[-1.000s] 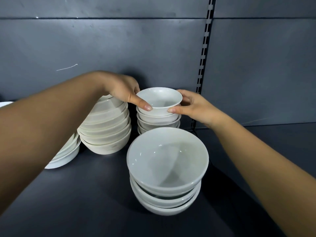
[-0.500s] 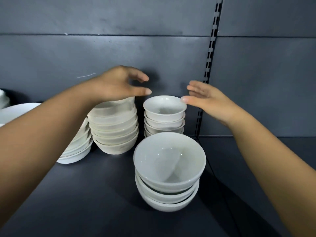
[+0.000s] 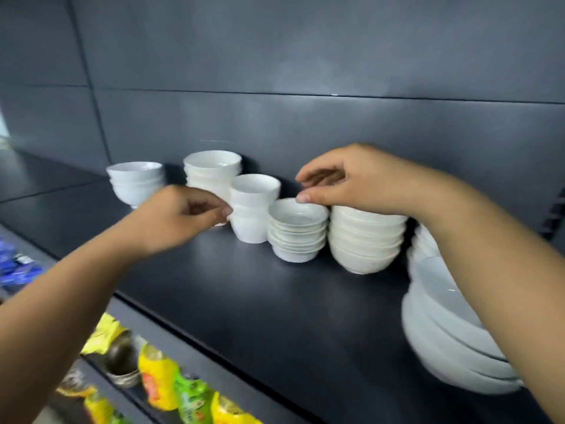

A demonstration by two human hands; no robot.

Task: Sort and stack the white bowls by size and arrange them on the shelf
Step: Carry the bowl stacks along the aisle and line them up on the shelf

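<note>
Head view. Six stacks of white bowls stand along the back of the dark shelf [image 3: 275, 301], from ten o'clock round to four. The right hand [image 3: 351, 182] hangs over the stack of small dishes [image 3: 298, 231] at centre. Its thumb lies on their far rim and the fingers [image 3: 318, 175] arch loosely above, gripping nothing. The left hand [image 3: 183, 215], at nine o'clock of the dishes, has its fingers curled in to the thumb with nothing seen between them. Blur hides whether it touches the cup-shaped stack [image 3: 253, 206].

The step looks like squaring the dishes. A hand on each side of the rim would work best, nudging gently and clear of the medium bowls [image 3: 365, 237] just beside at three o'clock.

The bright packets [image 3: 159, 381] at seven o'clock carry print too blurred to read.
</note>
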